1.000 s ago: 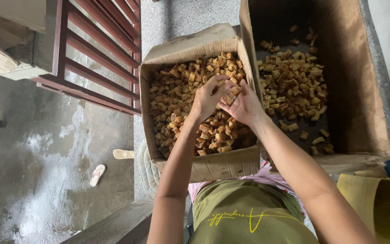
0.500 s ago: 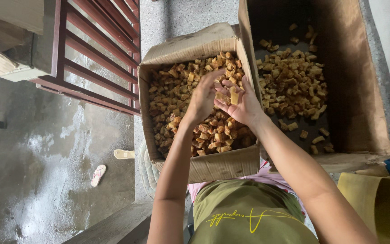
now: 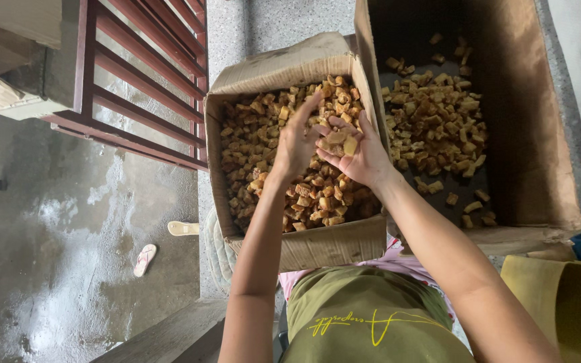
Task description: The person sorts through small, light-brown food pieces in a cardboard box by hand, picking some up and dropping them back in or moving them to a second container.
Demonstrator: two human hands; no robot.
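Person's bare forearms, no sleeves showing; olive-green top (image 3: 371, 316) with yellow script lettering, pink cloth (image 3: 398, 259) at its upper edge.

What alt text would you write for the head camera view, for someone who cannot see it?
Seen from above, a person's left hand and right hand cup a few small golden-brown chunks over a nearly full smaller cardboard box. A larger cardboard box on the right holds fewer chunks; red metal bars stand on the left.
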